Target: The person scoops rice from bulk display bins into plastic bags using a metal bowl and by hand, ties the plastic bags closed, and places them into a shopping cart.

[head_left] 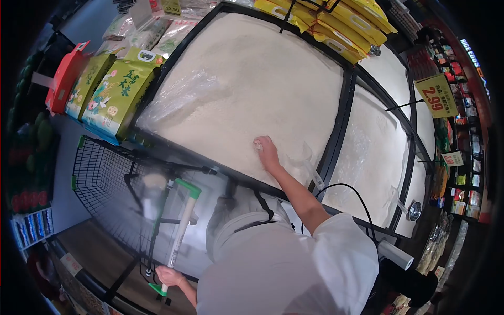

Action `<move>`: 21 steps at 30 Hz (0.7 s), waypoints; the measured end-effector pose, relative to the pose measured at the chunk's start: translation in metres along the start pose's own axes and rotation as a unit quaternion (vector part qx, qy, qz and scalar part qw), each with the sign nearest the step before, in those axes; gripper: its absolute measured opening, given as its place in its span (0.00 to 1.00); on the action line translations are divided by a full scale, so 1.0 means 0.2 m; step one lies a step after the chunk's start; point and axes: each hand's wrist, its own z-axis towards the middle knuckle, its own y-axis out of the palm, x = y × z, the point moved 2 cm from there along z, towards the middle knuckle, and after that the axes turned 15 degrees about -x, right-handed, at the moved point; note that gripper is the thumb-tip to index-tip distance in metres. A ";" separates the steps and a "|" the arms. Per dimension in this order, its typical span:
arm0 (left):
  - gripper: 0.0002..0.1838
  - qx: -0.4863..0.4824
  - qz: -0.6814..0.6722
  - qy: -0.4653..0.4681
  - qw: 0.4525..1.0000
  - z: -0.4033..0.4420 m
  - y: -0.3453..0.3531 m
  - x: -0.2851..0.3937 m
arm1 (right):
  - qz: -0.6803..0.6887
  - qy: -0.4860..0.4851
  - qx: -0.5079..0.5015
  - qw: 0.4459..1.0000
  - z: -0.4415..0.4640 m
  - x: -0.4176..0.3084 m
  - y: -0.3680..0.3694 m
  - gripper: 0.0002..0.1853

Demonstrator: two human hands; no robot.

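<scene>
My right hand [266,150] is over the large bin of white rice [252,79], its fingers curled round some grains that show at the fingertips. To the right of that hand a clear scoop [313,173] lies in the rice near the bin's front edge. My left hand [170,275] is wrapped round the white and green handle [181,233] of a shopping cart [105,168], at the lower left. Clear plastic film [184,94] lies on the left part of the rice.
Green rice bags [118,94] and a red bag [65,79] stand left of the bin. Yellow bags [346,31] are stacked at its back. Another rice bin [367,152] adjoins on the right, with a price sign [437,96] above. A plastic roll [395,255] sits at the lower right.
</scene>
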 end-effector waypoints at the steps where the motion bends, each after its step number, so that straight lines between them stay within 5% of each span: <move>1: 0.22 0.005 0.000 0.010 1.000 0.01 0.01 -0.01 | 0.040 0.001 0.058 0.998 0.00 0.01 -0.02 0.06; 2: 0.21 0.010 0.000 0.019 1.000 0.01 0.02 -0.02 | 0.194 0.105 0.031 0.975 0.00 0.07 -0.04 0.08; 4: 0.21 0.007 -0.001 0.025 1.000 0.03 0.04 -0.04 | 0.481 0.296 -0.022 0.825 -0.03 0.05 -0.11 0.11; 7: 0.21 0.006 0.001 0.028 1.000 0.05 0.03 -0.05 | 0.674 0.256 0.029 0.692 -0.10 0.06 -0.15 0.19; 10: 0.21 0.010 -0.011 0.025 1.000 0.06 0.00 -0.01 | 0.817 0.152 -0.031 0.556 -0.10 0.18 -0.13 0.24; 13: 0.21 0.028 -0.030 0.015 0.999 0.06 -0.05 0.05 | 0.850 0.164 0.080 0.494 -0.08 -0.05 -0.24 0.28; 17: 0.21 0.104 -0.024 0.055 0.993 0.09 0.03 -0.02 | 0.877 0.081 0.050 0.472 -0.11 -0.03 -0.27 0.30; 21: 0.21 0.013 -0.017 0.002 1.000 0.09 0.05 -0.07 | 0.864 0.060 0.036 0.498 -0.11 -0.06 -0.33 0.30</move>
